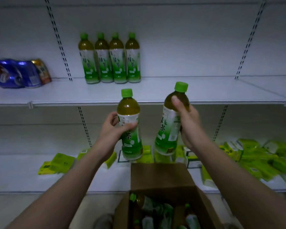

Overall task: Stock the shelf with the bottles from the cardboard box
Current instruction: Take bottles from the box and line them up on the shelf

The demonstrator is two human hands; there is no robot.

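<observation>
Head view: both bottles (pixel 130 124) (pixel 171 119) roughly upright, caps up.

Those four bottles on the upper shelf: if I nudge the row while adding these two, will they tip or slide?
The four bottles are tall and narrow, so a push near the caps would probably tip them. They look full, so likely heavy enough to resist a light brush. They stand close together, so one falling may take its neighbours. Nudging low on the body seems safer on the smooth shelf.

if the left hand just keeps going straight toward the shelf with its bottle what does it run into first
Probably the front edge of the upper shelf: the bottle in the left hand has its cap about level with it. The standing row of four bottles sits further back. Depth is hard to judge.
</observation>
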